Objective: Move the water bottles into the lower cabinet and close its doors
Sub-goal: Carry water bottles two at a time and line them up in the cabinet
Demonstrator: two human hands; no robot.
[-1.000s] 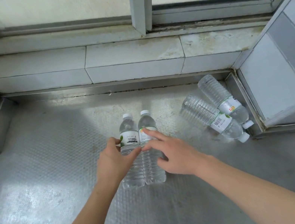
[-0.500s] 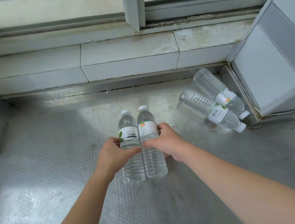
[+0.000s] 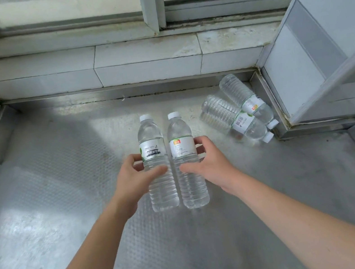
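Left hand (image 3: 133, 180): curled round the left bottle (image 3: 155, 162), thumb across its front; just left of the window post (image 3: 151, 3)
Right hand (image 3: 210, 164): wrapped round the right bottle (image 3: 185, 156); the two bottles side by side, a narrow gap between
Spare bottles: nearer one (image 3: 235, 119) and farther one (image 3: 246, 100) lie on the metal counter (image 3: 65, 201), well right of the post, against the corner

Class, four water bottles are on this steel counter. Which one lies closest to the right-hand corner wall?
The lying bottle with the orange label patch, nearest the wall. Its barcode-labelled neighbour lies left of it; the other two are gripped by the hands.
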